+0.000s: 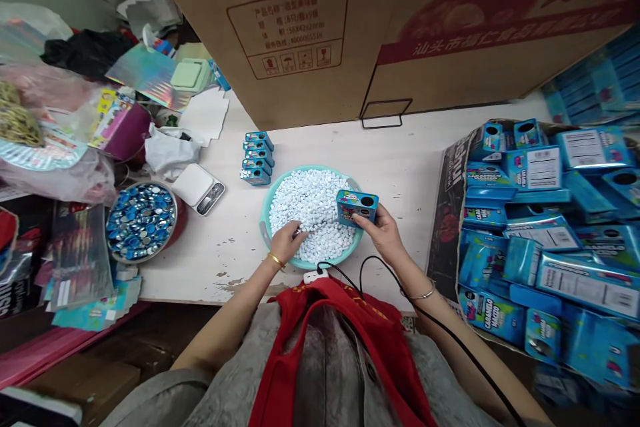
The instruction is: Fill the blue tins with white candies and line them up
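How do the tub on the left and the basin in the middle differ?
The tub is reddish and holds blue and silver pieces; the basin is pale green and holds small white pieces. The basin looks wider than the tub. Both are round and open-topped.

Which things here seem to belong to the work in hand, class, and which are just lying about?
Likely in use:
- small blue box, in the right hand
- basin of white pieces, left hand at them
- row of blue boxes
- carton of blue boxes

Probably just lying about:
- black bag
- white paper
- purple tub
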Demonstrator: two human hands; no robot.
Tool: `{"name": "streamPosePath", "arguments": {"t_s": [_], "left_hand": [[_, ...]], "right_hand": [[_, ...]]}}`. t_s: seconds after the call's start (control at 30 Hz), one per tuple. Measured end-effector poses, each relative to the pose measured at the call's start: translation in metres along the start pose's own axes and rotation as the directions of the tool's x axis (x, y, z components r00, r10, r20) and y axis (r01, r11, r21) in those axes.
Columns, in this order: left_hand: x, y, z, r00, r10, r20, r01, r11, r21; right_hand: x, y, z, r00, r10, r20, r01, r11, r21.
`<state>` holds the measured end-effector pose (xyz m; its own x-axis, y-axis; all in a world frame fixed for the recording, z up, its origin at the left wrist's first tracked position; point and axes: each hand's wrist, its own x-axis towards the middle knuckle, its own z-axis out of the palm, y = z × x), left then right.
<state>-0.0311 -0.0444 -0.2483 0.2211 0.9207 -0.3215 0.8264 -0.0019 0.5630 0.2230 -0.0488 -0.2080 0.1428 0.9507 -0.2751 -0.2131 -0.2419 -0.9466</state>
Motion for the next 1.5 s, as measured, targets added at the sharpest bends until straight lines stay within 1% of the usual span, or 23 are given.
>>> {"name": "streamPosePath", "arguments": {"t_s": [0.13,0.27,0.33,0.37,0.43,0.53,0.6,0.7,0.83,0.9,0.97,1.03,1.1,1.17,1.23,1.27,1.33,1.37,1.43,1.47,1.5], "left_hand": [[-0.002,-0.007,-0.017,0.987,0.150,-0.054,-0.155,0.982,-0.110],[-0.006,0.000,-0.050,0.956,0.284,-0.072,-0.290,0.950,-0.115],[-0.008,0.010,-0.070,0.939,0.339,-0.053,-0.342,0.936,-0.086],[-0.009,0.015,-0.080,0.929,0.368,-0.036,-0.370,0.926,-0.071],[-0.009,0.027,-0.097,0.905,0.424,0.006,-0.424,0.905,-0.041],[-0.007,0.046,-0.115,0.871,0.479,0.106,-0.485,0.874,0.038],[-0.005,0.059,-0.124,0.860,0.476,0.184,-0.502,0.854,0.138],[-0.003,0.080,-0.138,0.859,0.419,0.296,-0.501,0.809,0.308],[-0.004,0.113,-0.156,0.855,0.343,0.390,-0.509,0.704,0.495],[-0.005,0.128,-0.163,0.852,0.316,0.417,-0.514,0.653,0.556],[-0.008,0.140,-0.166,0.848,0.310,0.430,-0.523,0.622,0.584],[-0.011,0.148,-0.167,0.844,0.333,0.421,-0.533,0.608,0.588],[-0.015,0.152,-0.168,0.840,0.364,0.403,-0.542,0.604,0.584],[-0.017,0.149,-0.169,0.844,0.381,0.377,-0.536,0.608,0.586],[-0.019,0.134,-0.171,0.870,0.363,0.334,-0.493,0.627,0.603],[-0.019,0.121,-0.171,0.894,0.330,0.305,-0.449,0.641,0.622],[-0.018,0.088,-0.165,0.947,0.203,0.249,-0.320,0.671,0.669],[-0.017,0.069,-0.158,0.966,0.119,0.229,-0.247,0.682,0.688],[-0.013,0.033,-0.136,0.976,-0.030,0.217,-0.132,0.708,0.694],[-0.011,0.019,-0.121,0.973,-0.069,0.222,-0.102,0.733,0.673],[-0.008,0.009,-0.104,0.970,-0.083,0.227,-0.084,0.765,0.638]], "right_hand": [[0.002,0.011,-0.014,0.995,-0.091,0.037,0.094,0.989,-0.117],[-0.001,0.021,-0.019,0.980,-0.197,0.011,0.191,0.933,-0.306],[-0.003,0.021,-0.020,0.970,-0.244,0.013,0.231,0.896,-0.380],[-0.004,0.021,-0.020,0.964,-0.265,0.034,0.255,0.875,-0.410],[-0.006,0.019,-0.018,0.944,-0.314,0.100,0.323,0.828,-0.457],[-0.007,0.017,-0.011,0.902,-0.383,0.198,0.430,0.760,-0.487],[-0.008,0.016,-0.005,0.885,-0.405,0.229,0.464,0.733,-0.497],[-0.011,0.015,0.001,0.869,-0.419,0.263,0.494,0.703,-0.512],[-0.013,0.016,0.005,0.848,-0.434,0.303,0.529,0.683,-0.503],[-0.013,0.016,0.006,0.843,-0.442,0.306,0.537,0.683,-0.494],[-0.013,0.016,0.007,0.841,-0.446,0.305,0.540,0.686,-0.487],[-0.014,0.017,0.008,0.843,-0.445,0.302,0.538,0.690,-0.485],[-0.014,0.017,0.008,0.847,-0.443,0.294,0.532,0.696,-0.482],[-0.014,0.018,0.009,0.854,-0.438,0.281,0.520,0.710,-0.475],[-0.013,0.020,0.008,0.874,-0.416,0.252,0.486,0.745,-0.457],[-0.013,0.021,0.007,0.894,-0.394,0.215,0.449,0.776,-0.444],[-0.009,0.023,0.006,0.944,-0.311,0.110,0.329,0.860,-0.389],[-0.007,0.024,0.006,0.965,-0.254,0.060,0.259,0.902,-0.346],[-0.001,0.028,0.005,0.990,-0.139,0.005,0.136,0.959,-0.249],[0.003,0.030,0.005,0.996,-0.093,0.005,0.092,0.974,-0.208],[0.006,0.032,0.006,0.998,-0.061,0.008,0.061,0.982,-0.176]]}}
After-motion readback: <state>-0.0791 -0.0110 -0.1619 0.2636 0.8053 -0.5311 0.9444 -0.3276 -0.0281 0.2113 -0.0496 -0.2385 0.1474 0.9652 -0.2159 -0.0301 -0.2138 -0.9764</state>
